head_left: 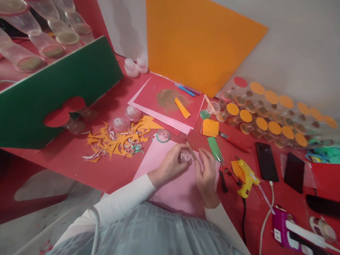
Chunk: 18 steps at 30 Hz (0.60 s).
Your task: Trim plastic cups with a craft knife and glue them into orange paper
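Observation:
My left hand point(174, 159) is closed around a small clear plastic cup-like piece point(185, 156) above a pink sheet point(156, 166). In my right hand point(206, 170) is a thin brown pencil-like tool point(191, 149), its dark tip pointing up and away from me. The tool lies against or just beside the clear piece; I cannot tell if they touch. Just beyond my left hand rests a clear round piece with a green rim point(163, 135). A green paper strip point(213, 147) lies past my right hand, with scissors point(219, 157) by it.
Orange paper scraps point(114, 141) and two clear domes point(121, 124) lie left. A red sheet with sand point(170, 99) is behind. At right are a yellow glue gun point(247, 177), a phone point(267, 161) and rows of orange-topped plastic pieces point(275, 127). A green board point(61, 88) stands left.

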Available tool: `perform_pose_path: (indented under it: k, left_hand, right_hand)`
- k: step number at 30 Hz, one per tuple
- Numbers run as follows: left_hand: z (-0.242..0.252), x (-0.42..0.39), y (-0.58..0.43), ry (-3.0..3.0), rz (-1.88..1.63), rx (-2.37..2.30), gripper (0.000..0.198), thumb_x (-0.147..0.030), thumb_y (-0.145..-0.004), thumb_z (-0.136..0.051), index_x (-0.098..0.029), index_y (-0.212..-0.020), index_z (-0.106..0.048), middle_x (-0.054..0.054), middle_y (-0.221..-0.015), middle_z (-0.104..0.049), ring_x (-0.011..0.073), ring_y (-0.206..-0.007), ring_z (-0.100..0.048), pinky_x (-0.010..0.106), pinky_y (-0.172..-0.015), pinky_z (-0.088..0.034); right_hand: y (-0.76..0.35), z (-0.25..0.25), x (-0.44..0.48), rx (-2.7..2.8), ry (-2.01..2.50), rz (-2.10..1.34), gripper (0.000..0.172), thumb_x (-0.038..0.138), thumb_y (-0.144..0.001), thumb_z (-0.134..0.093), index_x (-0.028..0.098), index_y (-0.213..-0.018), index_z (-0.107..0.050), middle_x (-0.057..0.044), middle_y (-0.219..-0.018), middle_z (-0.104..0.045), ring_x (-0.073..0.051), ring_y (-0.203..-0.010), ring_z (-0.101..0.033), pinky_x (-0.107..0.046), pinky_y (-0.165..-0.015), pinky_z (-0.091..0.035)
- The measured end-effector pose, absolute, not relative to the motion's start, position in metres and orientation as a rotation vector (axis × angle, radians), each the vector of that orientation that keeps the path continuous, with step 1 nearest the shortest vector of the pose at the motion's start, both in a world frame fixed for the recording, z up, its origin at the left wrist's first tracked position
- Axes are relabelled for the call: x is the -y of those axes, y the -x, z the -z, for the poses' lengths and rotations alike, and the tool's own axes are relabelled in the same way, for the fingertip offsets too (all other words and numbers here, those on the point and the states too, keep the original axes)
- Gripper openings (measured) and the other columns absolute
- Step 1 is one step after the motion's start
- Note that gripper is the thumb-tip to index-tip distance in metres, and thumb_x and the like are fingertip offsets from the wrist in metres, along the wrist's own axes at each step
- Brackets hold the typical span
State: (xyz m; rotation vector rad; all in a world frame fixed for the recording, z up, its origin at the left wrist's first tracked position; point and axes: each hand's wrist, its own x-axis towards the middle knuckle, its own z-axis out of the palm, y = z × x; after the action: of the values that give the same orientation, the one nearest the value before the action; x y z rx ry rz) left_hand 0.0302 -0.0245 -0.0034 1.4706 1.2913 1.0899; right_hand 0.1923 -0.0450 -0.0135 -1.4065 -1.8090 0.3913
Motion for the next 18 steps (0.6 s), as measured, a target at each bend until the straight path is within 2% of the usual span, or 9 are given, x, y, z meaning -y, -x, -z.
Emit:
perform_pose_path:
  k: [3,6,11,18]
  left_hand:
    - [0.005,0.028,-0.031,-1.522,-1.036,-1.17,0.04,-0.012,-0.074,-0.063,-0.021,-0.112,-0.052,0.004,-0.096,-0.073,0.0183,-0.084,-0.07,0.031,-0.075,-0.056]
    - [0.006,0.032,-0.033,-1.571,-0.98,-1.044,0.038,-0.017,-0.079,-0.062,-0.02,-0.114,-0.049,0.002,-0.089,-0.07,0.0159,-0.077,-0.068,0.028,-0.068,-0.055]
    - [0.007,0.034,-0.033,-1.634,-1.01,-1.006,0.044,-0.022,-0.084,-0.06,-0.019,-0.123,-0.042,0.005,-0.095,-0.069,0.0139,-0.074,-0.067,0.026,-0.066,-0.053]
    - [0.01,0.032,-0.034,-1.67,-0.993,-0.965,0.038,-0.026,-0.083,-0.063,-0.02,-0.117,-0.046,0.007,-0.099,-0.07,0.0159,-0.079,-0.069,0.028,-0.069,-0.055]
  right_hand:
    - [-0.19,0.008,0.049,1.831,1.331,-0.491,0.043,0.039,-0.099,-0.05,0.024,-0.14,-0.052,-0.014,-0.123,-0.059,-0.027,-0.112,-0.061,-0.045,-0.092,-0.056]
    - [-0.185,0.007,0.052,1.846,1.305,-0.55,0.045,0.046,-0.094,-0.057,0.022,-0.132,-0.056,-0.011,-0.109,-0.06,-0.026,-0.097,-0.062,-0.043,-0.082,-0.057]
    - [-0.177,0.008,0.054,1.612,1.28,-0.746,0.025,0.034,-0.088,-0.063,0.024,-0.111,-0.062,-0.006,-0.1,-0.057,-0.022,-0.09,-0.06,-0.037,-0.076,-0.056]
    - [-0.177,0.007,0.058,1.496,1.275,-0.881,0.015,0.027,-0.086,-0.063,0.026,-0.1,-0.064,-0.003,-0.097,-0.055,-0.019,-0.086,-0.058,-0.033,-0.071,-0.053]
